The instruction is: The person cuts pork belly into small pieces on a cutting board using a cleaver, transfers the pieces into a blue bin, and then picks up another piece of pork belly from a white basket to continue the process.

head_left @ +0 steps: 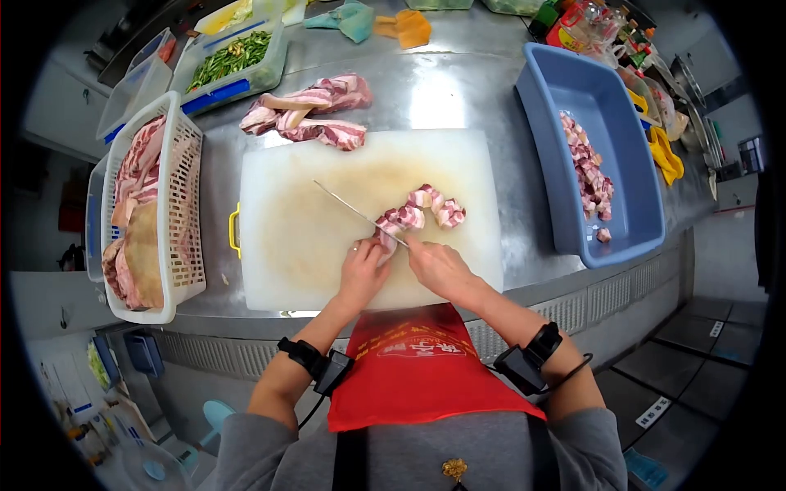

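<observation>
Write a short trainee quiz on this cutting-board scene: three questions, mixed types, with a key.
1. Multiple choice: what does the person's right hand grip?
A) a bottle
B) the knife
C) a towel
2. True or false: cut chunks of meat lie in the blue tub.
3. Fill in: the handle at the left edge of the white cutting board is ____ in colour.

Key: 1 B; 2 true; 3 yellow.

Partly cubed meat (410, 217) on board (295, 221)
</observation>
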A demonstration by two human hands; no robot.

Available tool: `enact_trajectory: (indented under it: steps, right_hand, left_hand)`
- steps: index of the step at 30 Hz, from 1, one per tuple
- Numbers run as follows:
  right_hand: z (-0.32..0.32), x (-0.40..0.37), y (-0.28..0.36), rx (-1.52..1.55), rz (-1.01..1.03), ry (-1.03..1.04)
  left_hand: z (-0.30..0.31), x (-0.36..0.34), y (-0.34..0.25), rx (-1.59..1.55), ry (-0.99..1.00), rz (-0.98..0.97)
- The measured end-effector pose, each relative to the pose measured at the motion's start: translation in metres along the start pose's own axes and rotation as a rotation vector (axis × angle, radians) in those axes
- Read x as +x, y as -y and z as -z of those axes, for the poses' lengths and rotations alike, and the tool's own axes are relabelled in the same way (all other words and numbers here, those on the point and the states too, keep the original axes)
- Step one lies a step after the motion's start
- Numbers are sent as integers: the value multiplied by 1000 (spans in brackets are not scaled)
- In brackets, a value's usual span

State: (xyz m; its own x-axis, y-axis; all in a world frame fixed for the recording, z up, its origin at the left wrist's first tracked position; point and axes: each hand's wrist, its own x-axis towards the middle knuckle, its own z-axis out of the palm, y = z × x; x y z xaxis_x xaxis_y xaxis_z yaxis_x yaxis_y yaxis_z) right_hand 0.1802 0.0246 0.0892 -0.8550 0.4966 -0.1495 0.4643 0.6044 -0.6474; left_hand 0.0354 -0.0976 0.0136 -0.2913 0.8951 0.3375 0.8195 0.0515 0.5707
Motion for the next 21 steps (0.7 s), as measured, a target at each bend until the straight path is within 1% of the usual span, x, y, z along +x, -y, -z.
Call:
enact_trajectory:
  steps: [1, 3, 6, 7, 10, 12, 13, 16, 19, 21]
  right_hand:
    - [2, -4, -2, -17, -17, 34]
    - [10, -14, -8, -52, -45, 109]
    - [28, -39, -23, -134, -40, 80]
    - [34, -42, -29, -146, -58, 42]
    - [48, -49, -43, -163, -118, -57]
    - [55, -51, -46, -151, -160, -103]
    - [57, -52, -48, -96, -139, -149]
    - [71, -58, -33, 41, -177, -137]
    - [72, -69, -23, 26, -106, -112]
    - [70, -72, -19, -12, -116, -52]
  left_hand:
    - [1, 4, -1, 57, 5, -24]
    - [0, 8, 1, 59, 5, 7]
    - [-2, 9, 8, 16, 6, 42]
    - [-3, 9, 11, -8, 9, 50]
    - [-1, 12, 8, -102, 25, 152]
    - [-6, 21, -2, -163, -29, 70]
    - [-10, 27, -7, -195, -55, 29]
    - [-31, 38, -8, -168, 4, -58]
    - [-29, 39, -11, -106, -27, -68]
    - [-27, 33, -10, -104, -31, -45]
